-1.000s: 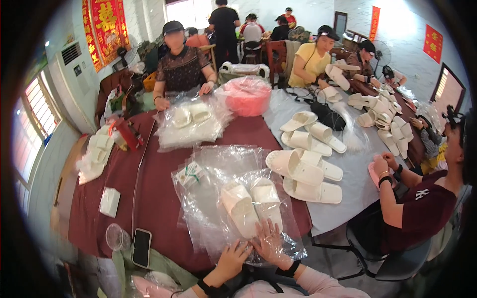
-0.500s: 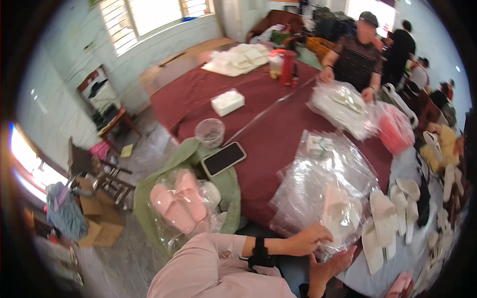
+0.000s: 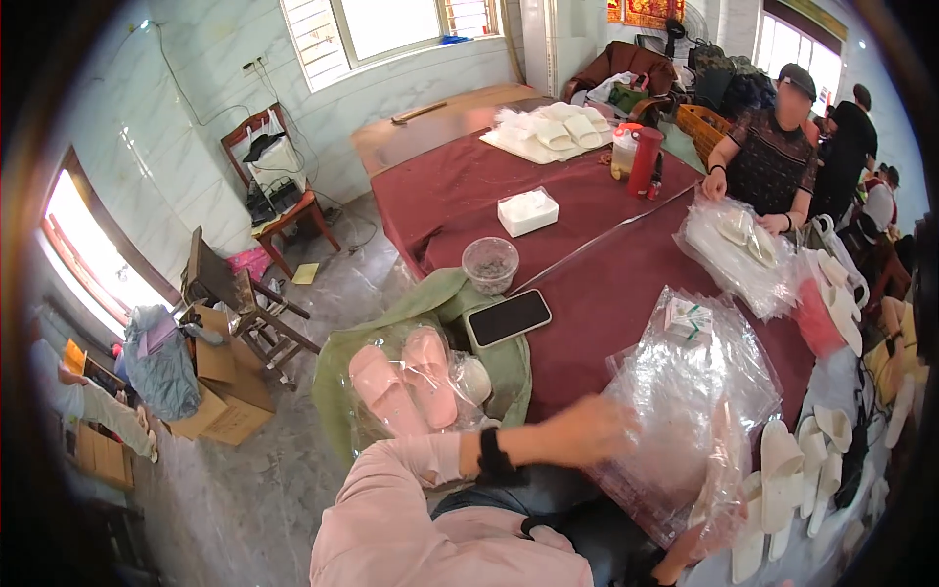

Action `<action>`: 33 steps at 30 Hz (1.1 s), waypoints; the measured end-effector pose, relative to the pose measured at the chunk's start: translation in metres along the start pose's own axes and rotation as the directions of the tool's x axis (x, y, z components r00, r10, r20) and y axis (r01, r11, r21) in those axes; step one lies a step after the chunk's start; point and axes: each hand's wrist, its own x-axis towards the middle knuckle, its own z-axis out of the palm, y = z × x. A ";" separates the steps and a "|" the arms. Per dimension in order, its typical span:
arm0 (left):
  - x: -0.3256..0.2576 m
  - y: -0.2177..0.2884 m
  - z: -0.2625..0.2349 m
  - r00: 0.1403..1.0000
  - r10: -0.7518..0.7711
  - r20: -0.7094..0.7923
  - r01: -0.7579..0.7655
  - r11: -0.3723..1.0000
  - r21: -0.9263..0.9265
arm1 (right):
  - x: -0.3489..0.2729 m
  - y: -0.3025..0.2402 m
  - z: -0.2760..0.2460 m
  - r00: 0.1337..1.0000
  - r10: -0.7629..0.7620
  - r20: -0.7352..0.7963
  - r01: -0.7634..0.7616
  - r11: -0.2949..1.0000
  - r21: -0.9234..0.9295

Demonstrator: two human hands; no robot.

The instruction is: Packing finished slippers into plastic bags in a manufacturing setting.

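Note:
Smeared by motion, my left hand [image 3: 592, 430] is over the near edge of the red-covered table, just left of the clear plastic bags [image 3: 675, 377]; its finger pose is unclear. My right hand [image 3: 719, 533] is at the lower right end of the bags, and shiny film covers its fingers, so their grip is hidden. A small white box [image 3: 689, 319] lies on top of the bags. Beside my left forearm, a pair of pink slippers [image 3: 430, 377] lies in a clear bag on green cloth [image 3: 347, 357]. White slippers [image 3: 781, 460] stand right of my right hand.
A phone [image 3: 510, 318], a clear tub [image 3: 490, 264] and a white tissue pack [image 3: 528, 211] lie on the table [image 3: 440, 210]. Across it, a person [image 3: 773, 147] handles bagged white slippers [image 3: 748, 240]. A red flask [image 3: 643, 161] stands farther back. Cartons [image 3: 230, 391] are at left.
My left hand has moved up and left, away from the bags. The white slippers between my hands no longer show there; film now covers my right hand. The view has shifted.

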 end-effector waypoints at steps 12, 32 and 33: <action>-0.237 -0.109 -0.174 -0.018 -0.863 -0.505 0.790 -0.322 0.522 | 0.056 -0.117 -0.071 0.960 -0.278 -0.029 0.098 0.235 0.967; -0.443 -0.137 -0.199 -0.313 -0.822 -0.476 0.937 -0.349 -0.012 | 0.127 -0.406 -0.222 0.544 -0.831 -0.115 0.313 0.074 0.947; -0.484 -0.115 -0.222 -0.245 -0.826 -0.507 0.940 -0.331 0.086 | 0.125 -0.407 -0.233 0.536 -0.828 -0.162 0.303 0.010 0.953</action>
